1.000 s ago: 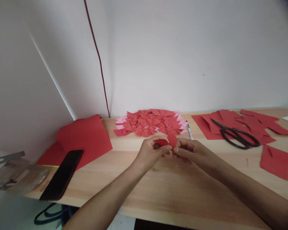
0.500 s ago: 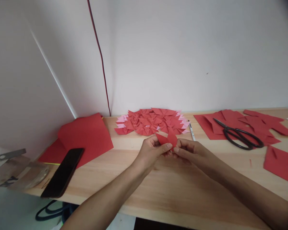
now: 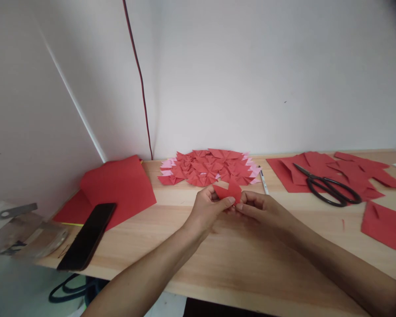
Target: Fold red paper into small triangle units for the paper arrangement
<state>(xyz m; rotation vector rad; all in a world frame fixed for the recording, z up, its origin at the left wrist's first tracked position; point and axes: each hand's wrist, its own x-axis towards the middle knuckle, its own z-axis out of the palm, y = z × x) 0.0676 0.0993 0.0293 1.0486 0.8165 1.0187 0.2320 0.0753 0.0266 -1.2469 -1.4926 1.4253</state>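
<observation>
A small folded piece of red paper (image 3: 233,191) is pinched between both hands above the wooden table, its pointed flaps standing up. My left hand (image 3: 211,206) grips it from the left, thumb pressed flat on its front. From the right, my right hand (image 3: 255,207) pinches its lower right edge with thumb and fingers. The fingertips behind the paper are partly hidden. Just beyond the hands lies a cluster of red and pink folded paper pieces (image 3: 206,166), laid out in overlapping rows.
Scissors with black handles (image 3: 333,190) rest on red paper scraps (image 3: 317,165) at the right, near a white pen (image 3: 264,181). Another red cut piece (image 3: 384,222) lies closer. On the left, a black phone (image 3: 87,237) overlaps large red sheets (image 3: 119,187). A wall (image 3: 234,79) stands behind.
Both hands have shifted very slightly left with the red paper, and its upright flap sits a little differently. The other things on the table stay where they were.
</observation>
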